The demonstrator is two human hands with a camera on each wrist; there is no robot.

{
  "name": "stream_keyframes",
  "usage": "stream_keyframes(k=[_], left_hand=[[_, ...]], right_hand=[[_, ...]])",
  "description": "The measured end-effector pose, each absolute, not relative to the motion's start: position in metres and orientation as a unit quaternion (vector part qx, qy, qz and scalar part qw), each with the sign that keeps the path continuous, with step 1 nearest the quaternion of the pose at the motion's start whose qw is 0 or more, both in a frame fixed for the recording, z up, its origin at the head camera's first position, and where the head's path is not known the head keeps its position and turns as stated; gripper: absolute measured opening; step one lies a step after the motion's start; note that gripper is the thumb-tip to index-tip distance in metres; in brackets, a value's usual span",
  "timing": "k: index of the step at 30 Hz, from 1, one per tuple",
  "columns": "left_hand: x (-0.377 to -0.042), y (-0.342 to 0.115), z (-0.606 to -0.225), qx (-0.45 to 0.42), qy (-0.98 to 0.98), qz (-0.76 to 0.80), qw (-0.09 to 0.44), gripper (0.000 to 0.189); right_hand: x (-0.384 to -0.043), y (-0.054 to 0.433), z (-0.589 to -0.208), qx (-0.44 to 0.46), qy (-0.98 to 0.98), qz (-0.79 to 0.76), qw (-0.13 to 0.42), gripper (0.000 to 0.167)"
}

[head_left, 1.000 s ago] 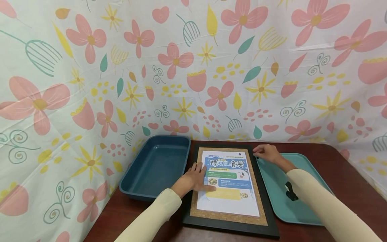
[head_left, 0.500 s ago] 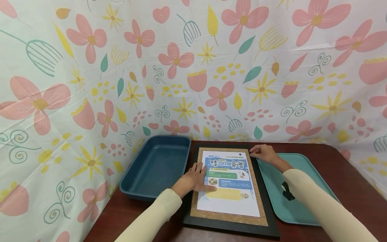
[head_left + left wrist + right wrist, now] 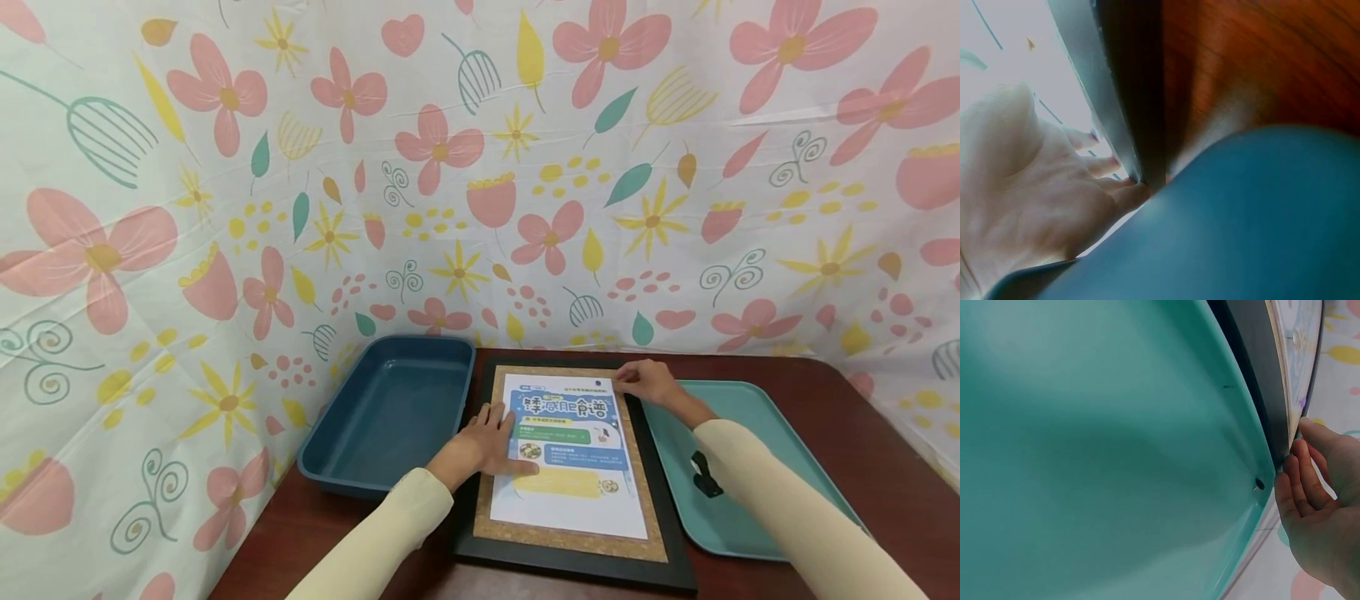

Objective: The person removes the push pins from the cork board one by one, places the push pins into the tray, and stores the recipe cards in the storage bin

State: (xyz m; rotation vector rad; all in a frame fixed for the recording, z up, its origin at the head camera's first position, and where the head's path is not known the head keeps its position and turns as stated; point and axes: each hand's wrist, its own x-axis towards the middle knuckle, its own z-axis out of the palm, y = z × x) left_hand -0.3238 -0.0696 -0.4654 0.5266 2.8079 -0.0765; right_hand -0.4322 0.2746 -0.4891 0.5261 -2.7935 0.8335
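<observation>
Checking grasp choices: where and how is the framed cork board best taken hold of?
Probably by its near frame bar, coming from the person's side and gripping the outer edge. The framed cork board lies flat, thick-edged; that bar is uncovered, while the blue bin and teal tray flank the long sides and the left hand reaches over one.

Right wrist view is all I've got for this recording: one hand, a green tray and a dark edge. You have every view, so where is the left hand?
Observer: In the head view, the left hand lies across the left edge of the paper.
Reviewer: And what does that dark edge belong to?
Observer: A black frame that borders a whole cork board, with the printed paper on it.
Reviewer: Anything on the frame's other side, away from the tray?
Observer: Yes, a blue bin stands on the table to its left.
</observation>
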Motion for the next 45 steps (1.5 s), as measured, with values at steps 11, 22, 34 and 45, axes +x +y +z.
stream_keyframes(k=[11, 22, 34, 45], left_hand=[[-0.325, -0.070, -0.467, 0.184, 0.973, -0.032, 0.135, 0.113], [-0.324, -0.070, -0.467, 0.182, 0.973, -0.033, 0.140, 0.113], [-0.325, -0.068, -0.466, 0.184, 0.973, -0.029, 0.140, 0.113], [-0.326, -0.069, -0.468, 0.183, 0.973, -0.025, 0.137, 0.113]], right_hand=[[-0.438, 0.266, -0.491, 0.176, -0.940, 0.281, 0.081, 0.017], [-0.437, 0.261, -0.491, 0.157, -0.944, 0.282, 0.064, 0.022], [-0.437, 0.254, -0.492, 0.159, -0.945, 0.281, 0.060, 0.022], [-0.442, 0.251, -0.494, 0.168, -0.943, 0.281, 0.059, 0.017]])
